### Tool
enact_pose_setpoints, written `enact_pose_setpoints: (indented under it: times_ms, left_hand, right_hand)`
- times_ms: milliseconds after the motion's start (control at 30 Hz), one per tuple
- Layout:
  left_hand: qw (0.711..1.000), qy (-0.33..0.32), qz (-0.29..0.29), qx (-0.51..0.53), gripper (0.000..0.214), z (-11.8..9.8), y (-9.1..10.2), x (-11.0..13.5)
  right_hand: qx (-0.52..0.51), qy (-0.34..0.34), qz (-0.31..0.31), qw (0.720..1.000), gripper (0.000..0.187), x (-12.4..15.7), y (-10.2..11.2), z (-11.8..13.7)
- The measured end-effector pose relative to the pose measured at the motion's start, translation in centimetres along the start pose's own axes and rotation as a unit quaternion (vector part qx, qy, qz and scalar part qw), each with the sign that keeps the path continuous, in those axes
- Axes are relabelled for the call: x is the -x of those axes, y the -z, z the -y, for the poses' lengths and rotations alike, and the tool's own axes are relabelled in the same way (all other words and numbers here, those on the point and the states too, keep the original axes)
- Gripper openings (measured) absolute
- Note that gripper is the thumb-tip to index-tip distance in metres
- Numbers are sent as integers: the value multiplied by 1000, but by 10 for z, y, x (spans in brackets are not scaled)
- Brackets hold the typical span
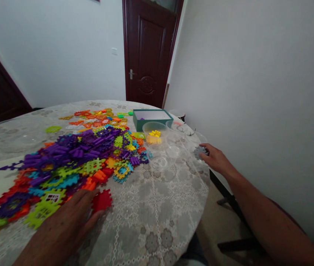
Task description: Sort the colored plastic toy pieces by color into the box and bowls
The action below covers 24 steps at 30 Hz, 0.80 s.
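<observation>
My left hand (71, 214) is at the near edge of a heap of plastic building pieces. Its thumb and fingers close on a red toothed square piece (103, 200) just above the tablecloth. Stretched out to the table's right edge, my right hand (215, 159) pinches a grey gear-shaped piece (200, 151) between thumb and fingers, beside the clear plastic bowls (177, 136). Purple pieces (85, 147) top the heap, with green, orange, blue and red toothed pieces around them.
Yellow pieces (154, 136) sit in a clear bowl (146, 127). Behind it stands a green box (139, 123) with a white inside. Orange pieces (82, 113) lie farther back on the round table (146, 221). Below the right edge is dark furniture (237, 244).
</observation>
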State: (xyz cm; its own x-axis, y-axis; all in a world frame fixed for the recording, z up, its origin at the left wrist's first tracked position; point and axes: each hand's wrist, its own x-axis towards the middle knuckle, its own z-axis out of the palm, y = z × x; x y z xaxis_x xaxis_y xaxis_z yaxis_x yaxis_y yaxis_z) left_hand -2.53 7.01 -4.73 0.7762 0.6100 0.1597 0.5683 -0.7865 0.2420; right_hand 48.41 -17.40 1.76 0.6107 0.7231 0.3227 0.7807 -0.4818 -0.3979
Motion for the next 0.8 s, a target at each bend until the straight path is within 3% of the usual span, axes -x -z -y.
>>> enact_pose_setpoints:
  times_ms: [100,200,300,367,433,500,633,700,800]
  left_hand:
    - [1000,4,16,-1,53,-4,4,-2]
    - [1000,6,-5,-2,54,-11,7,-3]
    - [1000,7,-29,3,55,-16,9,-3]
    - [1000,5,-28,6,54,-19,11,-2]
    - [999,4,-33,9,52,-22,14,-2]
    - [999,3,-53,8,51,-24,15,-2]
    - [995,-12,-94,-1,48,-29,19,-2]
    - [994,-24,-104,3,46,-30,21,-2]
    - [992,-38,-116,11,43,-31,25,-2]
  right_hand:
    - [10,4,-28,1000,45,-2,1,6]
    - [12,21,-64,998,41,3,5,21]
    - [-15,50,-92,994,34,17,7,51]
    - [-61,77,-78,992,30,30,5,80]
    - [-117,117,-25,986,26,46,-1,112]
    - [-164,171,67,969,23,60,-12,144]
    - [-210,265,247,908,36,74,-45,199]
    - [-234,269,295,887,46,73,-68,223]
    - [-304,205,344,864,51,65,-104,255]
